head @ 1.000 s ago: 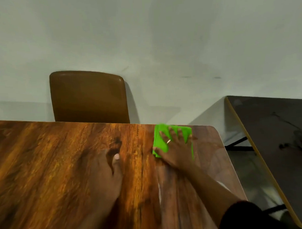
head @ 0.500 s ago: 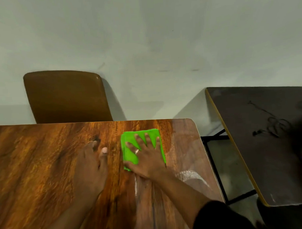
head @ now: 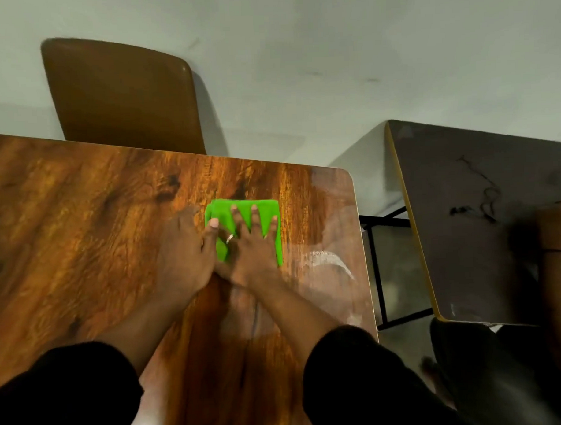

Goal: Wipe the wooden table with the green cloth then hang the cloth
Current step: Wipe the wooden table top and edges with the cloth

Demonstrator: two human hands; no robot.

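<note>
A folded green cloth [head: 260, 210] lies flat on the wooden table [head: 82, 219], near its far right corner. My right hand [head: 253, 256] presses down on the cloth with the fingers spread; a ring shows on one finger. Just to its left, my left hand [head: 185, 257] rests flat on the wood, and its thumb touches the cloth's left edge. Part of the cloth is hidden under my right palm. Both forearms come out of black sleeves at the bottom of the view.
A brown chair [head: 122, 94] stands behind the table's far edge, against a pale wall. A dark table [head: 483, 230] with a yellow rim stands to the right, across a narrow gap. Whitish smears [head: 327, 258] mark the wood right of the cloth.
My right hand slid the cloth from the far right corner back and leftward over the table. My left hand has closed in until its thumb touches the cloth.
</note>
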